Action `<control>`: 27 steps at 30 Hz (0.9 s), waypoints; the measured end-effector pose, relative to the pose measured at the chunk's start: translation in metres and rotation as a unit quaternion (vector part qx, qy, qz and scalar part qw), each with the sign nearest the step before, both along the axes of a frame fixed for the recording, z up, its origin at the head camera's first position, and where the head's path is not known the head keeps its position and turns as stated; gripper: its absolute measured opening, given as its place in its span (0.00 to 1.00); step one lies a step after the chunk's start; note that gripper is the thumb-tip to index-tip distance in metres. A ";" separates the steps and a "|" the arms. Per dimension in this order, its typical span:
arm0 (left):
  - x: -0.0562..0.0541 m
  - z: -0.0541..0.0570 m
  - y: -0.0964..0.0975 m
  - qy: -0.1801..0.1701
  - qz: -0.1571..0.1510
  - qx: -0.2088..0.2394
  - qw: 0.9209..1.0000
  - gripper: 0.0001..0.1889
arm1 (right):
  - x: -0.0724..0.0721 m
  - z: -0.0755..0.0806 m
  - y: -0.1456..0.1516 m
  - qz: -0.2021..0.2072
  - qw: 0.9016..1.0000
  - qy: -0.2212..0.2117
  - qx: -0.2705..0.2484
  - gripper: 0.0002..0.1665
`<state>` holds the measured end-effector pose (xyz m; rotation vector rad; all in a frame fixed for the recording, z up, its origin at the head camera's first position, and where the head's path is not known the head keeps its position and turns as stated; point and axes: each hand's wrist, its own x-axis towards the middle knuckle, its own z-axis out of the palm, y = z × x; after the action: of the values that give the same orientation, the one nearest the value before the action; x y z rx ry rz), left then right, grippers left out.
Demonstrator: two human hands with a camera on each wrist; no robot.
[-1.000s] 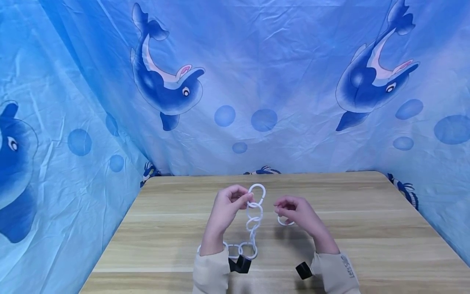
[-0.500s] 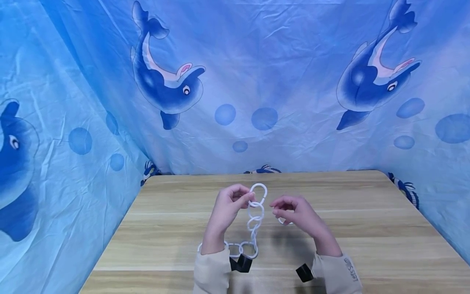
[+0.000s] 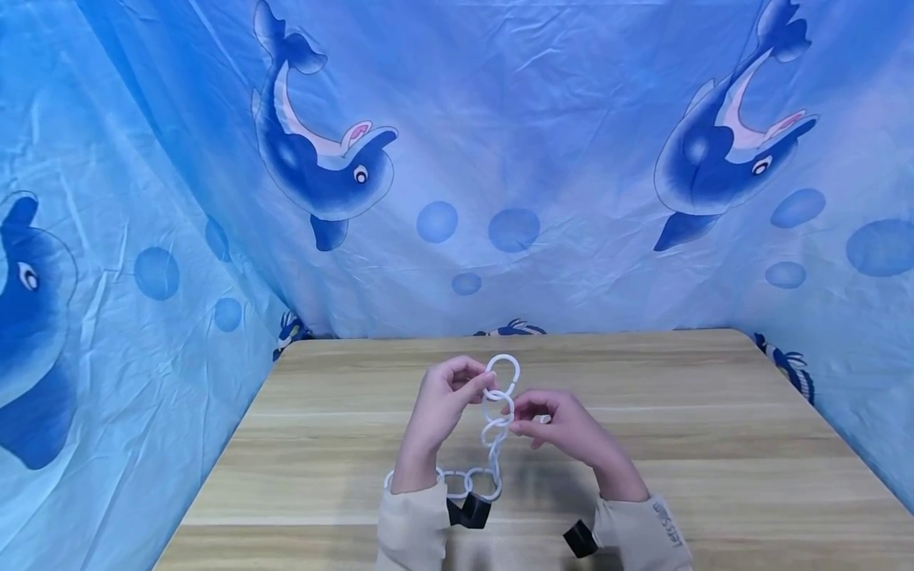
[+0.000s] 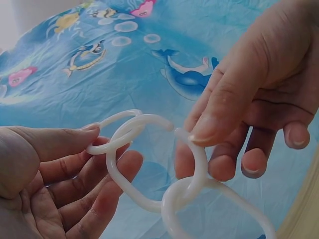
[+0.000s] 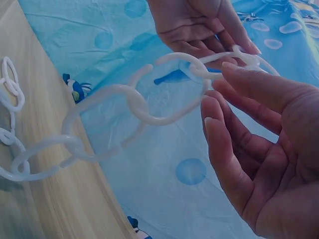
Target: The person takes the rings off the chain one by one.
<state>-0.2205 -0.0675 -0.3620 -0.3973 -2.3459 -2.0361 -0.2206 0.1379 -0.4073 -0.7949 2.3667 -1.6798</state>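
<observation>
A chain of white plastic links (image 3: 494, 456) hangs above the table, its lower part lying on the wood beside my left wrist. My left hand (image 3: 443, 408) pinches the top link (image 3: 503, 357) between thumb and fingers. On the link below it, my right hand (image 3: 564, 428) has its thumb in front and forefinger behind, gripping the side near a small gap in the ring. That gapped link (image 4: 127, 186) shows clearly in the left wrist view. Through the gap in my right hand, a bit of white (image 3: 543, 419) is visible; what it belongs to is mostly hidden.
The wooden table (image 3: 714, 444) extends around both hands. Blue cloth (image 3: 585, 277) printed with dolphins hangs behind it and at the sides. A black block-shaped device (image 3: 474, 511) sits by the left cuff, another (image 3: 580, 539) by the right cuff.
My right hand has moved left to the chain and now grips the second link. The left hand and the hanging chain have hardly moved.
</observation>
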 end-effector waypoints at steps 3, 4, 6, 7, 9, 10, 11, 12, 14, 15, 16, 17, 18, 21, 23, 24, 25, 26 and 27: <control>0.000 0.001 0.000 0.002 0.002 0.003 1.000 0.09 | 0.000 -0.001 -0.002 -0.002 1.000 0.005 -0.006 0.12; 0.000 0.001 0.000 0.002 0.003 0.004 1.000 0.09 | -0.001 -0.001 -0.003 -0.004 1.000 0.007 -0.006 0.12; 0.000 0.001 0.000 0.001 0.003 0.005 1.000 0.09 | -0.001 -0.002 -0.003 -0.009 1.000 0.011 -0.009 0.10; 0.000 0.002 0.000 0.002 0.004 0.007 1.000 0.09 | -0.002 -0.002 -0.003 -0.012 1.000 0.013 -0.010 0.10; 0.000 0.002 0.000 0.002 0.005 0.010 1.000 0.09 | -0.002 -0.003 -0.003 -0.016 1.000 0.020 -0.016 0.09; 0.000 0.002 0.000 -0.001 0.006 0.011 1.000 0.09 | -0.003 -0.003 -0.003 -0.018 0.999 0.021 -0.020 0.08; 0.000 0.002 0.000 0.000 0.007 0.014 1.000 0.09 | -0.003 -0.003 -0.003 -0.020 0.999 0.021 -0.025 0.08; 0.000 0.002 0.000 -0.001 0.008 0.016 1.000 0.09 | -0.003 -0.004 -0.003 -0.024 0.999 0.019 -0.029 0.08; 0.000 0.002 0.000 -0.002 0.011 0.018 1.000 0.09 | -0.004 -0.004 -0.003 -0.030 0.999 0.017 -0.040 0.08; 0.000 0.002 0.000 -0.005 0.011 0.020 1.000 0.09 | -0.004 -0.004 -0.002 -0.035 0.998 0.014 -0.046 0.08; 0.000 0.002 0.000 -0.004 0.013 0.021 1.000 0.09 | -0.004 -0.004 -0.002 -0.039 0.998 0.011 -0.052 0.08; 0.000 0.002 0.000 -0.004 0.014 0.022 1.000 0.09 | -0.004 -0.004 -0.001 -0.042 0.997 0.009 -0.059 0.08; 0.000 0.002 0.000 -0.004 0.015 0.023 1.000 0.09 | -0.005 -0.004 0.000 -0.046 0.997 0.007 -0.066 0.09; -0.001 0.002 0.000 -0.003 0.016 0.027 0.999 0.08 | -0.005 -0.002 0.001 -0.057 0.994 -0.003 -0.088 0.10; -0.001 0.002 0.000 -0.003 0.015 0.029 0.999 0.08 | -0.004 -0.001 0.001 -0.063 0.993 -0.011 -0.101 0.12; -0.001 0.002 0.000 -0.002 0.016 0.030 0.999 0.08 | -0.004 0.000 0.001 -0.067 0.992 -0.014 -0.107 0.12; -0.002 0.001 0.000 -0.003 0.016 0.030 0.999 0.08 | -0.004 0.000 0.001 -0.070 0.991 -0.017 -0.113 0.13; -0.002 0.001 0.000 0.000 0.016 0.030 0.999 0.08 | -0.004 0.000 0.001 -0.073 0.990 -0.020 -0.119 0.14; -0.002 0.001 0.000 0.000 0.017 0.030 0.999 0.08 | -0.003 0.001 0.001 -0.076 0.989 -0.021 -0.124 0.14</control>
<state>-0.2226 -0.0673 -0.3610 -0.3535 -2.2679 -2.0866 -0.2239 0.1388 -0.4064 -0.6171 2.2695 -2.0621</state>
